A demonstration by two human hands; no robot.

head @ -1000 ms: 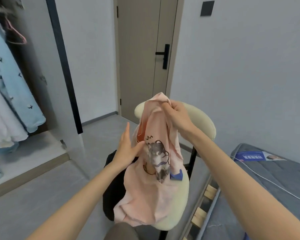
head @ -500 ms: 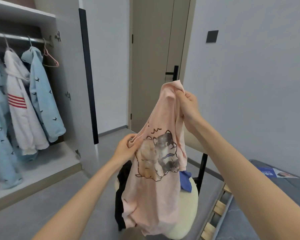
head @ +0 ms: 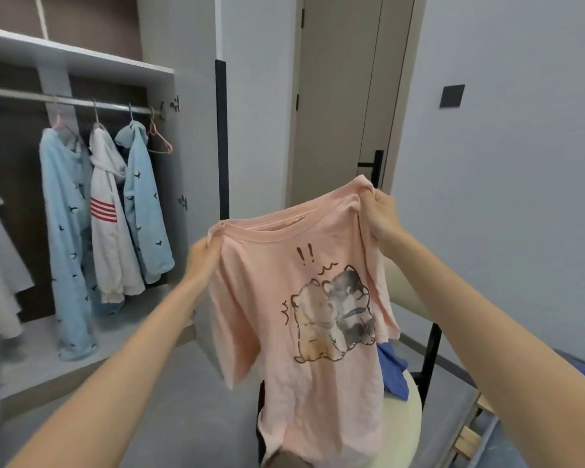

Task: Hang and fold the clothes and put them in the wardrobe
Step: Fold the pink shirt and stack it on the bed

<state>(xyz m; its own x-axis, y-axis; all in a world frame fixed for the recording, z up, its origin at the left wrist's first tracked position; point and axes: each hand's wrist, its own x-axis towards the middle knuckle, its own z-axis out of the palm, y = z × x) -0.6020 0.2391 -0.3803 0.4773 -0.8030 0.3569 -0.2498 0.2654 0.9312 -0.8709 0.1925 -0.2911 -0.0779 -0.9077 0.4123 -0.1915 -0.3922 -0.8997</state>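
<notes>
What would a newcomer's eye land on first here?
A pink T-shirt with a cartoon animal print hangs centre frame, its shoulders gripped by the left hand and right hand. At left, an open grey wardrobe holds pale blue tops, a white hooded top and one empty pink hanger.

Soft matt pink cloth T-shirt (head: pixel 318 349); shiny metal wardrobe rail (head: pixel 81 102); smooth matt door (head: pixel 338 96).

- Pink cat-print T-shirt (head: pixel 301 298): spread out in mid-air, front facing the camera, gripped at both shoulders.
- Wardrobe (head: pixel 81 59): open at left, blue and white hooded tops (head: pixel 112 224) hanging inside.
</notes>
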